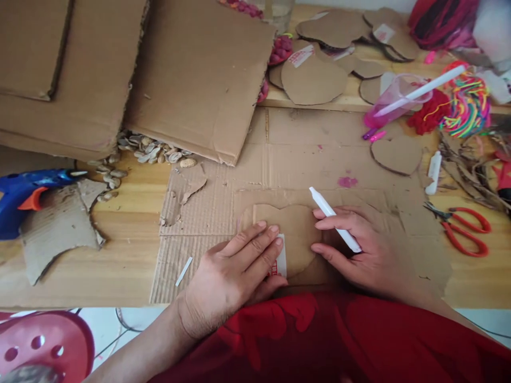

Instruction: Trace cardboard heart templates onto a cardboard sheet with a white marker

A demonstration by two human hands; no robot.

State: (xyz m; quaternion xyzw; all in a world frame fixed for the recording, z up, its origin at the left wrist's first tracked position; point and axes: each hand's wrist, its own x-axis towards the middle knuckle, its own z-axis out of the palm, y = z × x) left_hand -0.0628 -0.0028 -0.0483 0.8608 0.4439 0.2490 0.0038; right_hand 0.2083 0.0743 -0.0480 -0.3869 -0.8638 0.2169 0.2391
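Note:
My left hand (239, 271) lies flat, fingers stretched out, on a heart-shaped cardboard cutout (301, 234) with a printed white label. The cutout rests on a larger piece of cardboard (247, 199) near the table's front edge. A white pen (333, 217) slants through the fingers of my right hand (359, 244), its narrower end pointing up and left. The thumb and fingertips of that hand are at the cutout's right edge; whether they press on it I cannot tell. My palm hides part of the cutout's left side.
Large cardboard sheets (195, 69) lie at the back left beside a blue glue gun (24, 197). Several cardboard cutouts (315, 80) are stacked at the back. Red-handled pliers (465, 229), a pink cup (393, 101) and colourful yarn (469, 106) are at the right.

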